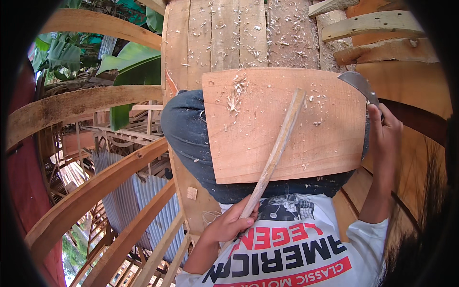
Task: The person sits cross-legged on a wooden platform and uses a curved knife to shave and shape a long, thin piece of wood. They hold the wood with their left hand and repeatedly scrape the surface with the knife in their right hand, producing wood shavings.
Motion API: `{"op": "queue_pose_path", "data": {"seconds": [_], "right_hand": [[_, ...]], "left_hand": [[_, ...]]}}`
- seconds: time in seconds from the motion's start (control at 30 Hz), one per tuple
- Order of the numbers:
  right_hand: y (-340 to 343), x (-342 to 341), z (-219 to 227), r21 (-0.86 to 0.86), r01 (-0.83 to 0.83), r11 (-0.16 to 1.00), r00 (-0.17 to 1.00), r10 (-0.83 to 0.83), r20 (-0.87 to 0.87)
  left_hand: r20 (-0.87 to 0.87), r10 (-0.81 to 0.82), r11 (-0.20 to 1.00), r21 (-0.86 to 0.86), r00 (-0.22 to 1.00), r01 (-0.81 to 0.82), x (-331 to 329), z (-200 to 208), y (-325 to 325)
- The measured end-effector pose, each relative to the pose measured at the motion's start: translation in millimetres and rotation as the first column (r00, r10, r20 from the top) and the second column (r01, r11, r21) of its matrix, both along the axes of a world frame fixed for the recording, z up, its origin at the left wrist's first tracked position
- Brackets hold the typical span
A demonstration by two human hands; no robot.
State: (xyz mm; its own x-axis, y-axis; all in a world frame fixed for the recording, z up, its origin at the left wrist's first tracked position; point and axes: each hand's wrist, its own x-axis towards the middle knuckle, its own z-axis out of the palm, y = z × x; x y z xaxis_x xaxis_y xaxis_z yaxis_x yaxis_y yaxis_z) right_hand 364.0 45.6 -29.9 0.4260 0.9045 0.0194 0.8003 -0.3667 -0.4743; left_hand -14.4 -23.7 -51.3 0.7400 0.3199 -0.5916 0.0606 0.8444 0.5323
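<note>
A broad reddish wooden board (248, 138) lies across my lap, with curled shavings (234, 93) scattered over it. My left hand (229, 222) is wrapped round the lower part of a thin wooden stick (277, 148), near my shirt. The stick slants away to the right over the board, its far end above the board's upper middle. At the board's far right corner my right hand (386, 126) grips a knife (356, 82) by its handle. The curved blade points away and to the left, overlapping that corner. Most of the handle is hidden by my fingers.
Ahead of my knees runs a plank floor (201, 38) strewn with shavings. Curved wooden ribs (86, 98) rise on the left, with others (373, 26) at the far right. Beyond the left ribs are corrugated sheets (158, 205) and broad green leaves (138, 64). A small wood block (192, 193) lies by my left leg.
</note>
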Motion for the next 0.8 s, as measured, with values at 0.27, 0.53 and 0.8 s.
{"op": "queue_pose_path", "data": {"seconds": [0.27, 0.53, 0.8], "right_hand": [[-35.2, -90.8, -10.8, 0.031, -0.531, 0.847, 0.833, 0.528, -0.167], [-18.7, -86.5, 7.7, -0.061, -0.621, 0.781, 0.783, 0.618, -0.062], [-6.8, -75.5, -0.1, -0.044, -0.650, 0.759, 0.756, 0.651, 0.067]], "left_hand": [[-0.009, 0.052, 0.997, -0.058, 0.999, -0.053, 4.9, 3.9, 11.4], [-0.100, 0.034, 0.999, 0.020, 0.994, -0.032, 11.2, 7.2, 12.2], [-0.177, 0.004, 0.992, 0.125, 0.984, 0.019, 11.3, 11.0, 10.2]]}}
